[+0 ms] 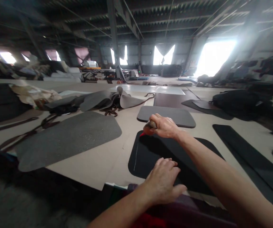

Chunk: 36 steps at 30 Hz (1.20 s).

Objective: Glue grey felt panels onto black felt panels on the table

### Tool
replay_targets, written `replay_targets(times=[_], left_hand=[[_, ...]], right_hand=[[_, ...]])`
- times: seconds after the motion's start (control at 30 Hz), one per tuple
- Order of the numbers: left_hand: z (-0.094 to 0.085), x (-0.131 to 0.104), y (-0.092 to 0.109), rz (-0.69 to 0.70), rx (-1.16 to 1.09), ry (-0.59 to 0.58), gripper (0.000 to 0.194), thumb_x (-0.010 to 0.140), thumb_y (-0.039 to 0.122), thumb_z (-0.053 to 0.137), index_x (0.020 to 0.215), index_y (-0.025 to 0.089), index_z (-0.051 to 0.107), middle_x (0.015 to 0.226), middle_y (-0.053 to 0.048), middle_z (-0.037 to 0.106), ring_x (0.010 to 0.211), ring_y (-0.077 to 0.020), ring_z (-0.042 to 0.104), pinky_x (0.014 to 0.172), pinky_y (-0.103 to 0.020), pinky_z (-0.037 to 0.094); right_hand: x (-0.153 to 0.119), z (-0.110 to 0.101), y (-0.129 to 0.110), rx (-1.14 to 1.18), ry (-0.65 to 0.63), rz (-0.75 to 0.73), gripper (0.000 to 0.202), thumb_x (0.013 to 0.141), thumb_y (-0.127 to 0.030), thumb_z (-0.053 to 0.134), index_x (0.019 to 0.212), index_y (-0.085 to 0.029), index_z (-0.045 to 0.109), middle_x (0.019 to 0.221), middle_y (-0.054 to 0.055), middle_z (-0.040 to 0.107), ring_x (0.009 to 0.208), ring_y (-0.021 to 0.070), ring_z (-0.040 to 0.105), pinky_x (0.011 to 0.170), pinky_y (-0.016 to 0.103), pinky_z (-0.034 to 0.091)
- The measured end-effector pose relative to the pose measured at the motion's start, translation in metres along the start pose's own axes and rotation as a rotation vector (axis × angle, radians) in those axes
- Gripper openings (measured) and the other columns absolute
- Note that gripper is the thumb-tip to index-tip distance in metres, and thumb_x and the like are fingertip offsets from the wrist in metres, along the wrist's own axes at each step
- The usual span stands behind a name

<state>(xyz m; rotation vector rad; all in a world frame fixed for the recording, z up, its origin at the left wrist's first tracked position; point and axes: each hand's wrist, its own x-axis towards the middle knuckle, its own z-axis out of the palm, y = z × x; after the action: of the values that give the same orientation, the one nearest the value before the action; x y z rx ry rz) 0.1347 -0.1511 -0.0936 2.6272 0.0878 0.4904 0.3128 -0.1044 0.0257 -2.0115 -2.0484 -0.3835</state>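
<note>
Item: black mat [148, 155] — left hand [161, 182] flat, fingers spread, pinning it; right hand [163, 126] fisted round red-tipped marker [148, 126], tracing the edge line — steady pressure needed.

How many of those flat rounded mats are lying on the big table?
3 clearly: a black mat under both hands, a grey mat to its left, and a smaller grey mat beyond the right hand. Dark strips at right may be more.

Large hall: dark ribbed roof [84, 19] on steel posts [114, 34]; bright windows [163, 55] along the far wall; wide doorway [213, 57] glaring right; pale floor [127, 126]; clutter piled left.
</note>
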Motion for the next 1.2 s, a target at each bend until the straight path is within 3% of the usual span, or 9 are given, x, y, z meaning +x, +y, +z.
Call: replay_targets(times=[0.47,0.77,1.2], left_hand=[[-0.001,-0.001,0.002,0.002,0.004,-0.003,0.051,0.092,0.048,0.066,0.13,0.016,0.055,0.143,-0.011,0.051,0.141,-0.0299,0.038,0.124,-0.055,0.027],[0.0,0.001,0.001,-0.005,-0.005,0.004,0.051,0.091,0.049,0.067,0.13,0.017,0.056,0.142,-0.01,0.052,0.14,-0.0284,0.039,0.124,-0.053,0.027],[-0.002,0.0,0.002,0.013,0.014,0.0,0.051,0.093,0.05,0.064,0.13,0.016,0.055,0.141,-0.011,0.052,0.14,-0.0298,0.039,0.123,-0.053,0.028]], right_hand=[[-0.01,-0.013,-0.002,0.153,-0.065,-0.037,0.035,0.079,-0.033,0.072,0.106,-0.025,0.05,0.102,0.0,0.063,0.086,0.021,0.06,0.067,0.028,0.033],[0.005,-0.002,0.0,0.016,-0.002,0.022,0.03,0.085,-0.035,0.068,0.105,-0.024,0.049,0.107,0.002,0.059,0.08,0.0196,0.06,0.06,0.029,0.026],[-0.01,-0.019,-0.012,0.151,-0.074,-0.062,0.027,0.081,-0.029,0.072,0.097,-0.024,0.05,0.101,-0.001,0.061,0.083,0.0185,0.057,0.065,0.027,0.029]])
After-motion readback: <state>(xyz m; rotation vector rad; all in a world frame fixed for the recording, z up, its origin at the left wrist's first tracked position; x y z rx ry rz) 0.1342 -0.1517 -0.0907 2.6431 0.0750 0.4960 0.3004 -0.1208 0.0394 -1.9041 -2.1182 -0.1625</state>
